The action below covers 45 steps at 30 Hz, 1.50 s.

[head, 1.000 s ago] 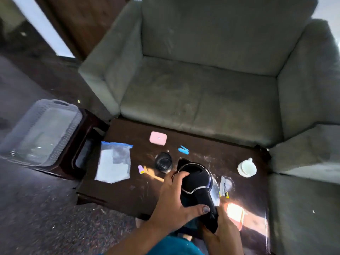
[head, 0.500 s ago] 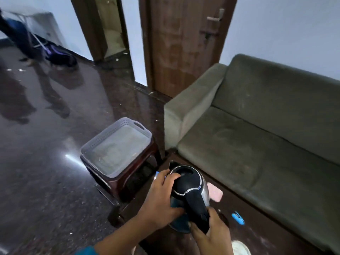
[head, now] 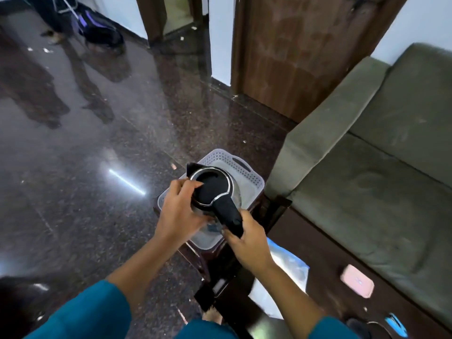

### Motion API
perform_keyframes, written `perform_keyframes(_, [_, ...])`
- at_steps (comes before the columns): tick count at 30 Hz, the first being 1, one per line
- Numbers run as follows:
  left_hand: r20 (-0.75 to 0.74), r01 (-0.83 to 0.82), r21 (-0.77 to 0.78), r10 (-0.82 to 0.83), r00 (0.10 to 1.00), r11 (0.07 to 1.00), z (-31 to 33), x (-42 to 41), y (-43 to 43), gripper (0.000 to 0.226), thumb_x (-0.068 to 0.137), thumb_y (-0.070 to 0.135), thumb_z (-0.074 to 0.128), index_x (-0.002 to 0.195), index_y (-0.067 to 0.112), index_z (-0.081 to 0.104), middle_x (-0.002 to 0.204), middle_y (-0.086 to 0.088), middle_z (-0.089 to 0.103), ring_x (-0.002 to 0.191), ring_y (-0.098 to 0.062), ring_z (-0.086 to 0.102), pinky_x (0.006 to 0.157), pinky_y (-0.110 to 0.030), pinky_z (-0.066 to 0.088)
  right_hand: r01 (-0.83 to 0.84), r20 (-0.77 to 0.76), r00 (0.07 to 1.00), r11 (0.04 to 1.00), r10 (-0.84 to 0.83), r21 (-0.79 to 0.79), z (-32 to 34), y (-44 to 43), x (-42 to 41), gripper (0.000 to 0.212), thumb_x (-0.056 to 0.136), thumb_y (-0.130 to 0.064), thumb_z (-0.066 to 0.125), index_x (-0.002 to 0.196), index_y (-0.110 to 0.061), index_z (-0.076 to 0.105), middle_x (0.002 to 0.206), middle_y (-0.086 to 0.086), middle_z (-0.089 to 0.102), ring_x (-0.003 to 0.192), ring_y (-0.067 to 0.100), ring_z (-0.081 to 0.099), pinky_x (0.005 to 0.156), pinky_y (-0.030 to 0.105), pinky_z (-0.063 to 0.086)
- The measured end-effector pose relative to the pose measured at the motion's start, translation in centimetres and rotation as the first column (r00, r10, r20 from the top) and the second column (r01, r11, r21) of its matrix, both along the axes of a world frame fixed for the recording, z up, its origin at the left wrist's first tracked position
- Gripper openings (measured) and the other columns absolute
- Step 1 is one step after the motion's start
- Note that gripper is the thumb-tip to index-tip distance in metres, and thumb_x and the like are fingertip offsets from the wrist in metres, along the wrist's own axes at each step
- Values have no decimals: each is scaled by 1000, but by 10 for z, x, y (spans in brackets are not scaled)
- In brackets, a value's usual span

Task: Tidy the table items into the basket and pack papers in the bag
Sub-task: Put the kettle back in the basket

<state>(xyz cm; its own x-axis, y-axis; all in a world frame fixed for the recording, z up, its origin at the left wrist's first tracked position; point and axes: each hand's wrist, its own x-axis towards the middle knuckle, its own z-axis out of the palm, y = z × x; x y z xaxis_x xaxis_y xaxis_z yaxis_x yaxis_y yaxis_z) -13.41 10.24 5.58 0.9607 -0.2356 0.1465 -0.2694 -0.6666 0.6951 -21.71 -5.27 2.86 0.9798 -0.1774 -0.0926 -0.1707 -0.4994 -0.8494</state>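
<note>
1. Black lid, steel band: the kettle [head: 211,189] hangs directly over the basket [head: 254,178], carried in both hands. Its base is hidden, so I can't say whether it touches the basket floor yet.
2. Left hand [head: 179,212] cups the kettle's left flank, fingers curled onto the lid edge. Right hand [head: 247,241] is wrapped tight round the near end of the handle [head: 227,214].
3. Here's the relation that matters: the basket lies straight beneath the load, so the coming move looks like a plain drop down, no reach needed. The spout-to-handle line runs far-left to near-right and seems to cross the basket's long run.
4. Watch the edges! The spout pokes out past the far-left rim from this view, and the handle overhangs the near rim. I'd judge a small turn or nudge inward is wanted before lowering.
5. Room to move: the basket sits on a dark stool [head: 276,206], with the sofa [head: 367,167] arm just beside it on the right and open floor on the left.
6. Waiting on the table [head: 318,241] to the right are the bag [head: 288,267], a pink case [head: 357,283] and a blue clip [head: 396,324], all nearer the right hand.
</note>
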Motion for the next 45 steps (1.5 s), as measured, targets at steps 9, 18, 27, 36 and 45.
perform_keyframes(9, [-199, -77, 145, 105, 974, 986, -65, 57, 31, 68, 53, 18, 84, 106, 30, 43, 109, 4, 46, 89, -18, 52, 74, -30, 45, 9, -134, 991, 997, 0, 73, -78, 33, 71, 31, 72, -13, 65, 100, -19, 53, 82, -2, 57, 75, 17, 54, 58, 19, 38])
perform_keyframes(18, [-247, -51, 219, 106, 963, 974, -89, 70, 20, 61, 57, 21, 84, 108, 23, 50, 110, 5, 45, 88, -12, 48, 77, -25, 41, 5, -211, 977, 995, 16, 98, -113, 26, 76, 34, 75, -17, 69, 102, -22, 49, 83, -2, 56, 76, 16, 53, 57, 16, 35])
perform_keyframes(27, [-18, 165, 232, -165, 986, 959, -81, 6, -18, 55, 71, 8, 67, 119, 13, 41, 137, -19, 35, 130, -31, 27, 108, -42, 28, 144, -249, 959, 989, -136, 18, -106, 11, 43, 64, 70, -39, 71, 123, -19, 40, 118, 5, 55, 109, 21, 51, 87, 32, 45])
perform_keyframes(36, [-448, 790, 200, -663, 599, 579, -117, -93, -86, 40, 81, 19, 58, 119, 14, 47, 133, -6, 40, 117, -20, 47, 96, -32, 45, 356, -525, 771, 928, -360, -113, -130, -77, -128, 53, 84, -40, 60, 126, -15, 40, 125, 8, 53, 113, 20, 53, 95, 38, 45])
perform_keyframes(45, [-686, 932, 252, -632, 362, 260, -144, -150, -162, 29, 83, 31, 53, 110, 22, 48, 118, 2, 51, 103, -16, 54, 87, -32, 46, 609, -676, 533, 786, -509, -111, -135, -145, -248, 37, 83, -35, 61, 114, -18, 52, 98, 1, 67, 87, 18, 61, 79, 29, 50])
